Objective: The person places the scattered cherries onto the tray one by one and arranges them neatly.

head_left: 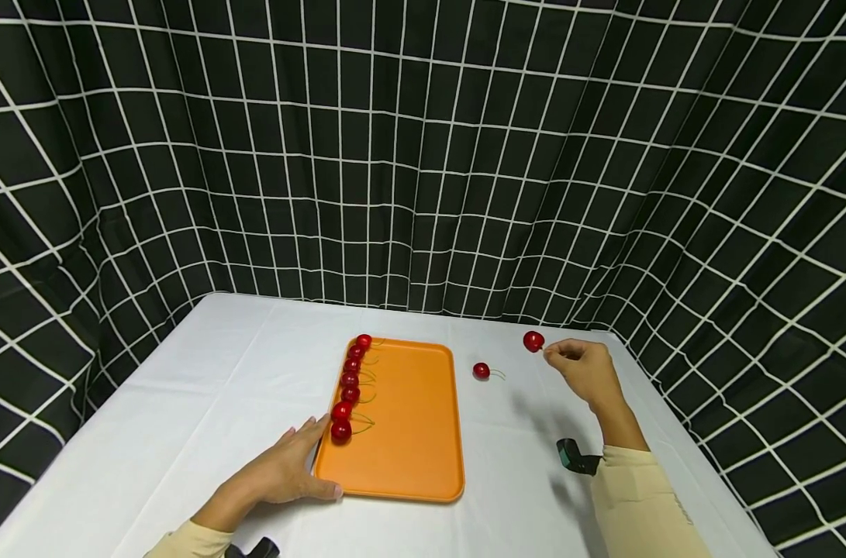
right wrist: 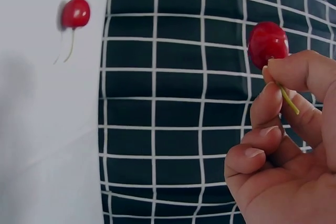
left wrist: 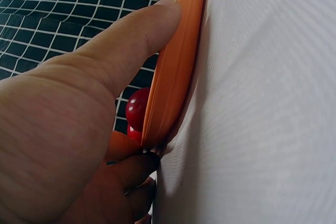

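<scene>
My right hand (head_left: 585, 370) pinches the short green stem of a red cherry (right wrist: 268, 44) between thumb and fingertips, holding it above the table's right side. A second cherry (head_left: 481, 371) with its stem lies on the white cloth between that hand and the tray. My left hand (head_left: 288, 465) rests at the near left corner of an orange tray (head_left: 409, 434). Its thumb (left wrist: 142, 27) touches the near rim, while the other fingers lie along the left side. Several cherries (head_left: 350, 380) stand in a row inside the tray's left edge, stems pointing right.
A white cloth (head_left: 255, 372) covers the table. Black curtains (head_left: 409, 155) with a white grid stand behind it and at both sides. Dark wrist devices (head_left: 576, 457) sit by the beige sleeves.
</scene>
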`<action>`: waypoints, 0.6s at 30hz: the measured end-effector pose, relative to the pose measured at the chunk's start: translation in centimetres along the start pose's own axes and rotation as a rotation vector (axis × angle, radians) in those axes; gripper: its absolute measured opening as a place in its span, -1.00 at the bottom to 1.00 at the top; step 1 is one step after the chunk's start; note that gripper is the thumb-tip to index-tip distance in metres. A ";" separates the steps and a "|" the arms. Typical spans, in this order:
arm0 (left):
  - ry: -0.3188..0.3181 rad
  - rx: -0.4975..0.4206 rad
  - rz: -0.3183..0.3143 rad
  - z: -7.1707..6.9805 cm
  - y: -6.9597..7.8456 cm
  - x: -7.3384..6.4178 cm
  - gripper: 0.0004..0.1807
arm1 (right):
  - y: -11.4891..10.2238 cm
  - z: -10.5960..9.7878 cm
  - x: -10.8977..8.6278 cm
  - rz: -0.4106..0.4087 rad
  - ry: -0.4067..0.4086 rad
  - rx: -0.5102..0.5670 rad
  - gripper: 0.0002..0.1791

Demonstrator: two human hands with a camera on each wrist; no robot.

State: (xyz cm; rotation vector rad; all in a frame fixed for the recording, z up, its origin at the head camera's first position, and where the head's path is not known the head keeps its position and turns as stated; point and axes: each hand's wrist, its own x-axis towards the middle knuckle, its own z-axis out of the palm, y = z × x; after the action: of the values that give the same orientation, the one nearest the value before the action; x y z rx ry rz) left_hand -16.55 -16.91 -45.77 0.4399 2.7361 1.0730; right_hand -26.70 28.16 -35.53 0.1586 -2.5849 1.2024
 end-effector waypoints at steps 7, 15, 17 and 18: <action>0.003 0.010 0.012 0.1 -0.3 0.1 0.34 | -0.6 0.6 -0.9 -0.002 0.014 0.050 -0.81; -0.004 0.004 0.013 0.1 -0.3 -0.1 0.34 | -2.0 1.4 -1.9 -0.027 0.021 0.111 -0.83; -0.002 0.007 0.009 0.1 -0.2 0.0 0.34 | -2.8 1.6 -2.1 -0.040 0.018 0.115 -0.84; 0.000 0.007 0.006 0.1 -0.2 0.0 0.34 | -3.2 1.8 -2.3 -0.045 0.015 0.119 -0.85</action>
State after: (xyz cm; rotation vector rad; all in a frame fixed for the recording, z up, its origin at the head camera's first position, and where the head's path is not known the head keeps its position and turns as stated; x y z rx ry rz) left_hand -16.58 -17.00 -45.95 0.4497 2.7412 1.0645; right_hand -24.21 24.72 -34.96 0.2302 -2.4839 1.3357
